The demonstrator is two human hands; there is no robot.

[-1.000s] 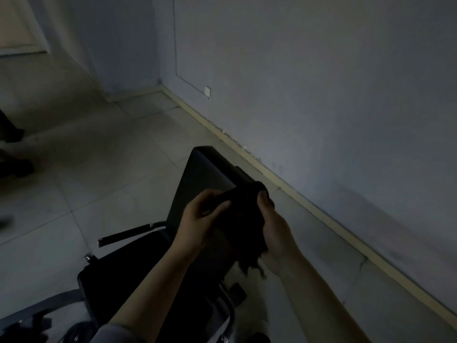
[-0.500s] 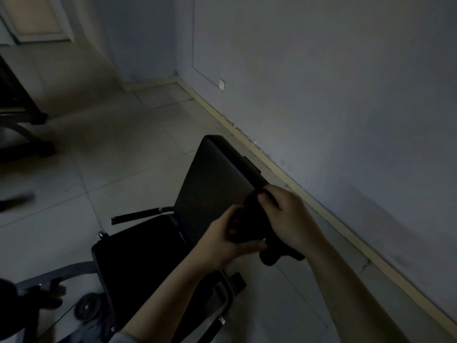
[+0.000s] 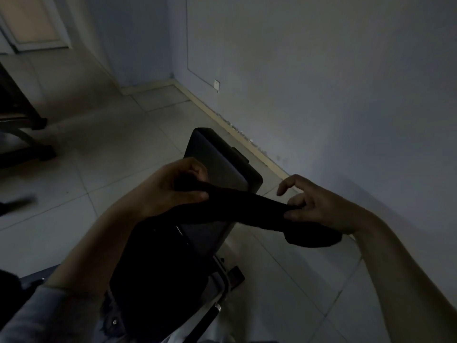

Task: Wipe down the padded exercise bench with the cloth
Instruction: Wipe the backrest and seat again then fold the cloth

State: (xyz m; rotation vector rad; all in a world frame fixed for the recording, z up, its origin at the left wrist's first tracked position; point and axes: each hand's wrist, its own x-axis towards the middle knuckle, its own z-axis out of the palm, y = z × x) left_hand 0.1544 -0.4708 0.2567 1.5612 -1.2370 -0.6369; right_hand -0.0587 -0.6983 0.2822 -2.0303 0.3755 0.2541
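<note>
1. We hold a dark cloth [image 3: 237, 206] stretched between both hands, up in the air above the bench.
2. Our left hand [image 3: 170, 189] grips one end of the cloth, fingers and thumb curled round it, over the near part of the backrest.
3. Our right hand [image 3: 319, 206] pinches the other end between thumb and lower fingers; index finger is lifted free. A bunched tail of the cloth hangs below this hand, off the bench's right edge.
4. The padded exercise bench [image 3: 215, 157] sits below, backrest pad tilted up and pointing away toward the wall; its far end is uncovered. Cloth crosses in front of the pad; we can't tell if it touches it.
5. Darker seat part and metal frame [image 3: 217, 308] lie near the bottom edge, dim, details hard to read.
6. Tiled floor [image 3: 111, 149] all around; grey wall [image 3: 321, 82] to the right with a small white socket [image 3: 216, 84] low on it.
7. Dark equipment frame [image 3: 22, 134] stands at the left edge, well apart from the bench.
</note>
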